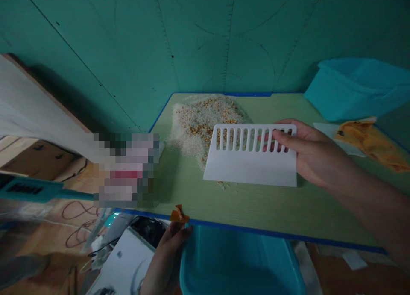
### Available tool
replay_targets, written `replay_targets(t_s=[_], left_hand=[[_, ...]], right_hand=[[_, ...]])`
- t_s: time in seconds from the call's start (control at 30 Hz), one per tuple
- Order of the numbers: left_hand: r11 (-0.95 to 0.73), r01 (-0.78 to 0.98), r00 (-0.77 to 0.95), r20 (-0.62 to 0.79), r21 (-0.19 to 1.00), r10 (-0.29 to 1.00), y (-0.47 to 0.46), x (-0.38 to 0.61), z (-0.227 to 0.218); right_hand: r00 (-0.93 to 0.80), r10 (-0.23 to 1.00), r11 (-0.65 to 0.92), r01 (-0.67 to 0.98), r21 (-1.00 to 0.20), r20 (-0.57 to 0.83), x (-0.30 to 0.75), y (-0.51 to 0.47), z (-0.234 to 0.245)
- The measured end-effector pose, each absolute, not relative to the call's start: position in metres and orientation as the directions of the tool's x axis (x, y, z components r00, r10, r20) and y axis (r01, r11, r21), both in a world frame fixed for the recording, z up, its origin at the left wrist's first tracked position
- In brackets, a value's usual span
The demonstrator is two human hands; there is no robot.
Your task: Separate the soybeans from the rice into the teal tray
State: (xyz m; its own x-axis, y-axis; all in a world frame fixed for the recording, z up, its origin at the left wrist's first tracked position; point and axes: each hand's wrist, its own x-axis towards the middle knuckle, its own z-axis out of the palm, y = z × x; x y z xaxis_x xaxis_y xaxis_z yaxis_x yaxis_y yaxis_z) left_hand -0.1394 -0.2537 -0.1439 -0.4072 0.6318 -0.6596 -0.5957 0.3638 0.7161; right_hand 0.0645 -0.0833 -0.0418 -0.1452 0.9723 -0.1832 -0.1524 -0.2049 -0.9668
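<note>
My right hand (pixel 307 151) grips a white plastic scraper (pixel 250 160) with a row of slots along its top edge, holding it upright on the pale green table (pixel 256 205). Just behind and left of the scraper lies a heap of mixed white and yellow grains (pixel 200 122). My left hand (pixel 169 252) is below the table's near edge, its fingers closed on the rim of a blue plastic tub (pixel 237 265) and pinching a small orange scrap (pixel 178 214).
A second blue tub (pixel 358 87) stands at the back right, with an orange cloth (pixel 371 143) on white paper beside it. A teal wall (pixel 192 38) rises behind the table. A blurred object (pixel 126 169) sits at the table's left end. Cables and boxes lie on the floor at left.
</note>
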Motion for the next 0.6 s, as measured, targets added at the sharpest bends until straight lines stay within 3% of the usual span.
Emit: replay_targets(t_s=[0.33, 0.5, 0.6], left_hand=[[0.375, -0.561, -0.447, -0.651, 0.738, 0.613, -0.255, -0.143, -0.149], [0.359, -0.619, -0.382, -0.667, 0.699, 0.639, -0.254, -0.140, -0.144], [0.360, -0.699, -0.278, -0.698, 0.618, 0.660, -0.257, -0.138, -0.137]], right_hand=[[-0.106, 0.975, -0.211, -0.174, -0.962, -0.195, 0.061, -0.084, -0.040], [-0.119, 0.972, -0.220, -0.169, -0.961, -0.201, 0.060, -0.084, -0.043], [-0.101, 0.971, -0.230, -0.175, -0.957, -0.215, 0.059, -0.084, -0.045]])
